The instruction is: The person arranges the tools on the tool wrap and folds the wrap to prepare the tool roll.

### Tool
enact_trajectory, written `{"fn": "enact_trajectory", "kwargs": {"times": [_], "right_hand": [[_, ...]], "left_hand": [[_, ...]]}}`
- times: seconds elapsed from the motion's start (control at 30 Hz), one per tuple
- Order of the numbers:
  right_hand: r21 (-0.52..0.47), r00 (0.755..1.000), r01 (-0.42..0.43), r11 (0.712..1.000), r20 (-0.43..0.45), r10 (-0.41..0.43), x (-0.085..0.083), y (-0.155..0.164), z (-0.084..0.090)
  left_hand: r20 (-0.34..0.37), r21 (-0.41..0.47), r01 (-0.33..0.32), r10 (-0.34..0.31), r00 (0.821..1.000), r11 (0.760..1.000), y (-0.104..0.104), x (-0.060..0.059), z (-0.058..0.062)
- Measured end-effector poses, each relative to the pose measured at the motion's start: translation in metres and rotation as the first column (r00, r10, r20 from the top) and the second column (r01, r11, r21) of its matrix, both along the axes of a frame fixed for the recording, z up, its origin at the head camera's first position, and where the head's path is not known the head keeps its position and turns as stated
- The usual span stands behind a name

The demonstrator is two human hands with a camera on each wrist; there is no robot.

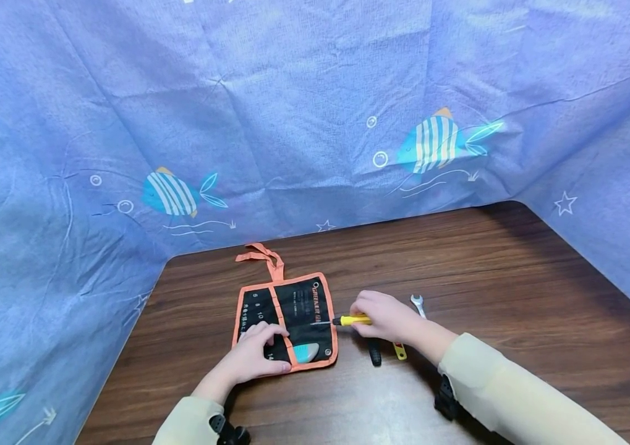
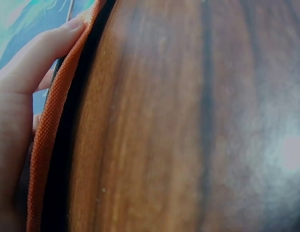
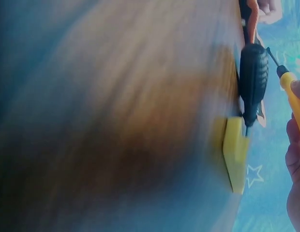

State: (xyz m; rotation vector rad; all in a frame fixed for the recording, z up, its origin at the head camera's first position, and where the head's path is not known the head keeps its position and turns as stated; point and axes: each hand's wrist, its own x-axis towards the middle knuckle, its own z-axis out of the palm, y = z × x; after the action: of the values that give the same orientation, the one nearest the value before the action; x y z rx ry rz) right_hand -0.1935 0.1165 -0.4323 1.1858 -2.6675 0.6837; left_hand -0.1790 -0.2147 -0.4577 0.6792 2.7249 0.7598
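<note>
A black tool pouch (image 1: 303, 303) with orange edging lies spread on the table. My left hand (image 1: 256, 355) rests on its left part, fingers bent over the fabric, thumb along the near edge; the left wrist view shows the thumb (image 2: 48, 55) against the orange edging. A teal and grey handle (image 1: 306, 353) sits in a pocket at the pouch's near right. My right hand (image 1: 384, 316) grips a yellow-handled screwdriver (image 1: 352, 320), its shaft pointing left over the pouch's right side. In the right wrist view the screwdriver (image 3: 288, 82) is partly covered by fingers.
Under and beside my right forearm lie a black-handled screwdriver (image 1: 374, 352), a yellow piece with a hole (image 1: 400, 351) and an open-ended wrench (image 1: 417, 304). Orange ties (image 1: 270, 256) stretch from the pouch's far edge. A blue fish-print cloth (image 1: 315, 123) hangs behind the wooden table (image 1: 487, 266).
</note>
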Motion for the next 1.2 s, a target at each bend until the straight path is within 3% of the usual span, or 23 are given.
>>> {"fn": "enact_trajectory", "kwargs": {"times": [0.27, 0.43, 0.6, 0.8, 0.97, 1.2], "right_hand": [[0.034, 0.996, -0.064, 0.997, -0.054, 0.066, -0.001, -0.017, 0.000], [0.072, 0.998, -0.056, 0.996, -0.036, 0.059, -0.003, -0.026, 0.001], [0.134, 0.999, -0.052, 0.990, -0.010, 0.054, -0.005, -0.037, 0.000], [0.169, 0.992, -0.089, 0.982, -0.072, 0.102, -0.005, -0.051, 0.000], [0.178, 0.986, -0.092, 0.980, -0.121, 0.114, -0.005, -0.059, 0.000], [0.173, 0.995, -0.073, 0.982, -0.058, 0.084, -0.006, -0.058, -0.004]], "left_hand": [[-0.007, -0.002, 0.002, -0.002, 1.000, 1.000, 0.001, -0.001, -0.001], [-0.006, 0.000, 0.001, -0.001, 1.000, 1.000, 0.002, -0.001, -0.001], [-0.048, -0.005, -0.015, 0.015, 0.999, 1.000, 0.004, 0.002, -0.001], [-0.097, -0.002, -0.021, 0.021, 0.995, 1.000, 0.004, 0.004, -0.001], [-0.086, 0.000, -0.023, 0.023, 0.996, 1.000, 0.004, 0.004, -0.001], [-0.073, 0.003, -0.020, 0.020, 0.997, 1.000, 0.003, 0.004, -0.001]]}}
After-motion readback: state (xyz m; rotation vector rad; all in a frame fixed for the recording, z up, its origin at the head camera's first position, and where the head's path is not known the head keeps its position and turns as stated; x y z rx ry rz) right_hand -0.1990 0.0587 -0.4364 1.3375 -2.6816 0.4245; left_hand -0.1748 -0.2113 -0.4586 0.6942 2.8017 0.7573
